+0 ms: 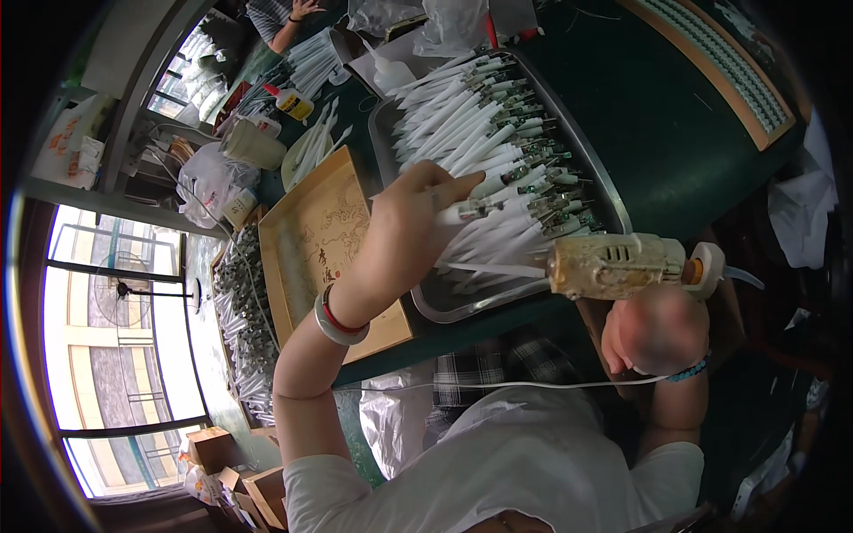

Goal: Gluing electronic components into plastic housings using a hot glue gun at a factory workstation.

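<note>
"Who is at work here?"

"A person in a white top, bare arms reaching to a dark green surface. The left hand hangs above a metal tray, its fingers closed on a white tube with small electronic parts at its end."

"And the right?"

"The right hand, partly blurred, sits under a stained, cream-coloured glue gun, its fingers seemingly wrapped about the grip, which is hidden from the lens. The nozzle points left over the tray's near end; a pale glue stick juts from the rear. A blue beaded bracelet circles the wrist."

"What fills the tray?"

"A dense heap of similar tubes, most lying slantwise, fitted ends to the right. The held tube is over this heap; whether it touches the others cannot be told."

"And nearby?"

"A shallow wooden box with a dark drawing inside stands just left of the tray. Beyond it lies a red-capped bottle. A wood-edged rack of small pieces lies at upper right, and another person's hand shows at the top."
</note>
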### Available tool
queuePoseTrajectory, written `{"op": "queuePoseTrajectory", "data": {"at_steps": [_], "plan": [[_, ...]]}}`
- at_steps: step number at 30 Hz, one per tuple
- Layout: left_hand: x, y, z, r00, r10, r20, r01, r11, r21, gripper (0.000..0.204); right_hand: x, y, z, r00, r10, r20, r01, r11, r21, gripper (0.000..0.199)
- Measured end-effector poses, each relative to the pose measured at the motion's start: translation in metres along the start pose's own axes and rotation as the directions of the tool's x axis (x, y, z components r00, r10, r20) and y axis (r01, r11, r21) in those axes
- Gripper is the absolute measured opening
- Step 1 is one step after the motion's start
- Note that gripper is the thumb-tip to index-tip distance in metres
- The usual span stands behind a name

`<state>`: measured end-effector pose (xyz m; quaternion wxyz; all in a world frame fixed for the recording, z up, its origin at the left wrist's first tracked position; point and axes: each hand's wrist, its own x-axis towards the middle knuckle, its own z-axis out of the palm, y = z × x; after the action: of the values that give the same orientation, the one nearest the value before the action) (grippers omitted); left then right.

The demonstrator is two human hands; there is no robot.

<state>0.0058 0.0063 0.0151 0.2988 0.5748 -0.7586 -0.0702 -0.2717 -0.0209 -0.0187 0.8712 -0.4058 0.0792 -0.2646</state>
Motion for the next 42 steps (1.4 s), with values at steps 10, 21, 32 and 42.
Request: {"op": "queuePoseTrajectory", "data": {"at_steps": [10,21,32,42], "plan": [[-0.011,0.005,-0.005,0.956,-0.14,0.258,0.258,0.819,-0.512,0.02,0.003,0.015,0.013,0.97,-0.212,-0.121,0.168,0.94,-0.296,0.045],[-0.028,0.018,-0.012,0.983,-0.155,0.101,0.182,0.912,-0.367,0.022,0.008,0.022,0.026,0.978,-0.202,-0.041,0.185,0.946,-0.265,0.036],[-0.027,0.023,-0.01,0.987,0.11,-0.114,-0.135,0.96,-0.246,0.032,-0.004,0.014,0.04,0.971,-0.238,-0.025,0.157,0.712,-0.685,0.029],[-0.027,0.021,-0.014,0.977,0.174,-0.124,-0.197,0.956,-0.216,0.037,-0.004,0.013,0.034,0.984,-0.083,-0.157,0.065,0.991,-0.118,0.045]]}}
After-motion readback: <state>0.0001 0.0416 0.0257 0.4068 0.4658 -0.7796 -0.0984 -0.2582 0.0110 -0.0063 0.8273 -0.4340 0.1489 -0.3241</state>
